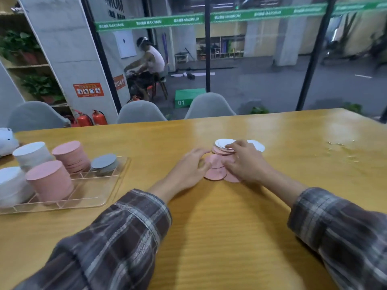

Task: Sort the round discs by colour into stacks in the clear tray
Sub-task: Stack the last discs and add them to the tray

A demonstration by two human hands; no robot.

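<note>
Discs (215,174), mostly pink with some white ones (223,142), lay in a loose heap on the table (230,227), well apart from the clear tray (124,164) where sorted stacks (50,181) already stood. The left hand (188,166) cupped the heap's left side with relaxed fingers. The right hand (245,162) curled over it; whether it pinched anything I could not tell. Gathering seemed the step in hand. Next would be lifting one colour squarely and carrying it to its matching stack.

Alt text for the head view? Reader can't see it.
A person's left hand and right hand touch a loose pile of pink and white discs on a wooden table. To the left, a clear tray holds tall pink stacks, white stacks and a short grey stack.
</note>
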